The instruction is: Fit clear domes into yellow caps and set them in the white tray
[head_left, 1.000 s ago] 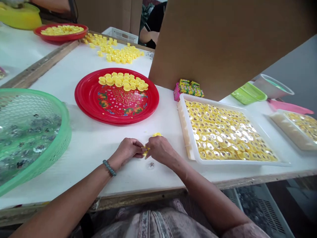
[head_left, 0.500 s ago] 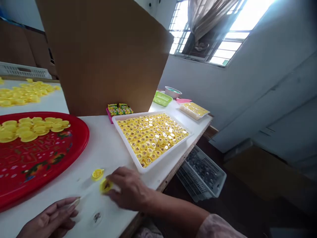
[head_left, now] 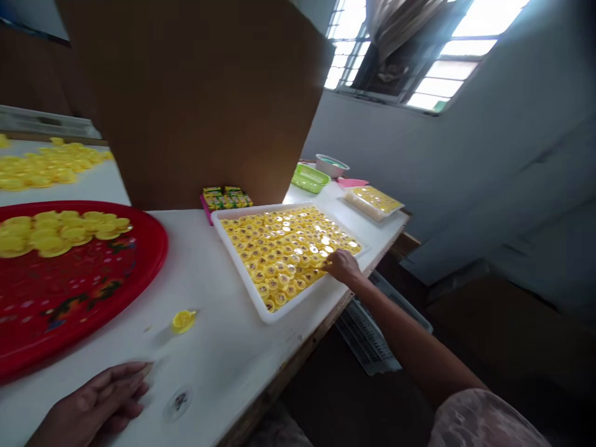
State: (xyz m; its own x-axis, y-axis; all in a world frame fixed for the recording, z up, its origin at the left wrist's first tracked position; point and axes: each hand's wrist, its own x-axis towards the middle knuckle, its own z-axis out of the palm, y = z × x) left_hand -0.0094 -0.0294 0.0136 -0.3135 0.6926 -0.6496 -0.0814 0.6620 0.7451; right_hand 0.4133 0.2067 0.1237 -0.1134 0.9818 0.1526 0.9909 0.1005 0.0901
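Note:
Over the right edge of a white tray (head_left: 246,284), my right hand (head_left: 343,267) has its fingers closed on a round yellow cap, mostly hidden by the fingers and blending with those below. Rows of yellow caps (head_left: 284,248) with small dark pictures fill this tray. At the lower left, my left hand (head_left: 105,400) rests near the table with thumb and index finger pinched together; what is between them is too small to name. Beside it lies a clear round disc (head_left: 179,402) with a dark picture. A lone yellow cap (head_left: 183,321) sits farther up the table.
A red tray (head_left: 107,298) with plain yellow caps (head_left: 65,231) is at left. A tall brown board (head_left: 200,105) stands behind small packets (head_left: 227,198). A green basket (head_left: 311,179) and another filled tray (head_left: 372,202) lie farther back. Crates (head_left: 367,335) stand below the table edge (head_left: 284,366).
My right hand has moved from the near table up and right to the filled tray, carrying the pictured yellow cap. My left hand has barely moved. The view has shifted slightly.

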